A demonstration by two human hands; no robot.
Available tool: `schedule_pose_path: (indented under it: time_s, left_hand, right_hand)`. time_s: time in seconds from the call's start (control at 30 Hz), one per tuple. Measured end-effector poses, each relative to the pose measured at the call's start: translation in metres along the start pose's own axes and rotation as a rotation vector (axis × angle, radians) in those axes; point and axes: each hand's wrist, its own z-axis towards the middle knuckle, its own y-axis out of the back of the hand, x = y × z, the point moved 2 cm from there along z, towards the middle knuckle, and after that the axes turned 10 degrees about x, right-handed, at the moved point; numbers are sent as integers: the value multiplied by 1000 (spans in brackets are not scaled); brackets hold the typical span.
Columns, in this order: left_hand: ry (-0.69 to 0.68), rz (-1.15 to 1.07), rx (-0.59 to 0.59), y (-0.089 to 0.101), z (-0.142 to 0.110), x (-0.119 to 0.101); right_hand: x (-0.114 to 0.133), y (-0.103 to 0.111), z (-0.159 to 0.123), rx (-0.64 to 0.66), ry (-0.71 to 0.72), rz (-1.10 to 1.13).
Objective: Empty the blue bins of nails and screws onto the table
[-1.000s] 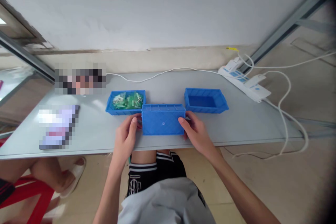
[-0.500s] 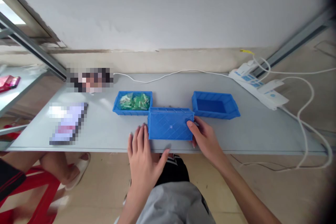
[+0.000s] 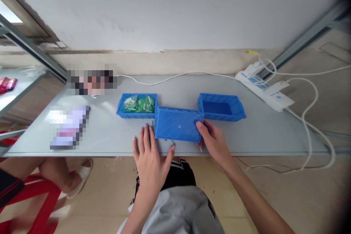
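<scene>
An upturned blue plastic bin (image 3: 178,128) sits bottom-up near the front edge of the grey table (image 3: 263,135), tipped slightly. My right hand (image 3: 214,140) grips its right end. My left hand (image 3: 149,151) lies flat on the table with fingers spread, just left of the bin, thumb below its front edge. A few small dark parts show on the table beside the bin's left and front edges. Behind on the left stands a blue bin (image 3: 137,105) holding green and metal parts. An empty blue bin (image 3: 221,106) stands behind on the right.
A white power strip (image 3: 264,89) with white cables lies at the table's back right. A white cable (image 3: 175,76) runs along the back edge. Blurred items lie at the left. Another person's leg and a red stool (image 3: 33,193) are at lower left.
My left hand let go of the upturned bin and came down flat on the table beside it. The right hand kept its hold and the bin tipped a little.
</scene>
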Motion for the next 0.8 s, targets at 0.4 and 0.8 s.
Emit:
schedule_pose_path:
  time_s: [0.4, 0.8]
  left_hand:
    - [22, 56, -14, -2, 4, -7]
    - [20, 59, -49, -4, 2, -6]
  right_hand:
    - [-6, -1, -2, -49, 63, 107]
    - [43, 32, 1, -260, 362, 148]
